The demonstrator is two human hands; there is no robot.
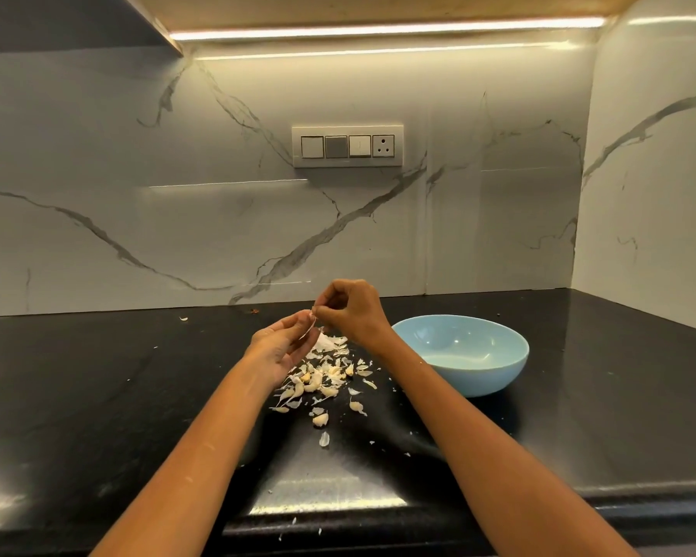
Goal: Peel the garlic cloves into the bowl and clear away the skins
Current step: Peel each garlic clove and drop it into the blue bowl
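Black stone table [97, 396] below; left hand [280, 345] and right hand [348, 311] each pinch one papery garlic clove [311, 321]. Best peeled over the loose skins [330, 367] beneath the grip, pale blue bowl [495, 379] rightward.

Both sides of the glossy black stone countertop [97, 396] are open, so there's plenty of room to move. In the middle, the scattered pile of pale garlic cloves and papery skins [322, 375] is in the way, and the light blue round ceramic bowl [475, 355] sits just right of it. Behind, the white marble-look backsplash wall [218, 195] blocks any reach further back.
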